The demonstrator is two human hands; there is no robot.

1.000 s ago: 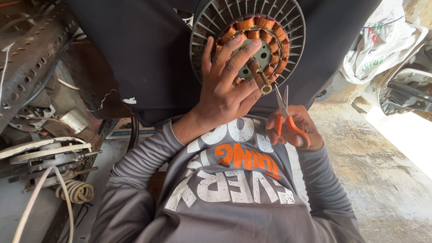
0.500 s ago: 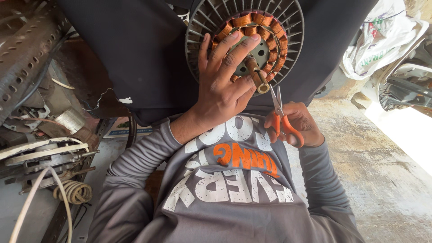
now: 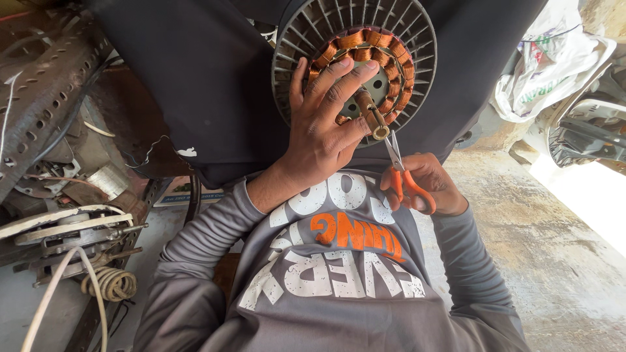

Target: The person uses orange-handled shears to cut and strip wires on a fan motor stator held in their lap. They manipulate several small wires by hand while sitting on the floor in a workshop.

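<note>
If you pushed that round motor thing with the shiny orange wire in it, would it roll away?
Probably not while the left hand presses on it. The fan motor stator is round with a ribbed rim, so set on edge it could roll. It is likely heavy for its size, packed with copper wire coils. Those thin wires probably scratch easily, so the scissors need care.

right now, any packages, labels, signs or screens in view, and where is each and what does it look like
Plastic bag: upper right, beside the dark cloth; crumpled, white with green and red print.
Printed card or leaflet: left of centre, half hidden under the dark cloth's edge; flat, pale with blue and dark print.
Small white tag: on the dark cloth's lower edge.
No screens or signs.
</note>
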